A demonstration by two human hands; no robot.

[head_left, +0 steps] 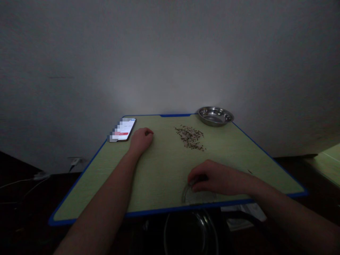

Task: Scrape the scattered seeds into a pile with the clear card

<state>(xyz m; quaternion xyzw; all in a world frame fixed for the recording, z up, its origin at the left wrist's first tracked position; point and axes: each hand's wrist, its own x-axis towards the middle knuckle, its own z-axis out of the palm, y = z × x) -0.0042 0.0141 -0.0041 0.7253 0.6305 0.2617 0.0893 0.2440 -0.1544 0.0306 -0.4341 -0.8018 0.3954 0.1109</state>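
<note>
My left hand (142, 139) rests on the table beside the phone, its fingers curled in with nothing seen in them. Close to the front edge, my right hand (212, 177) is over a clear round dish (189, 197), thumb and fingers pinched near its far rim. Whether the fingertips grip the rim or hold something small, I cannot tell. Small dark grains mixed with paler bits form a loose, spread pile (190, 136) beyond my right hand, toward the middle of the table.
A shiny steel bowl (215, 117) stands at the table's far right corner. The phone (123, 129) lies at the far left, screen lit. The pale table (156, 170) has a blue rim and meets a grey wall (170, 53). A round glass lid (191, 232) shows below the front edge.
</note>
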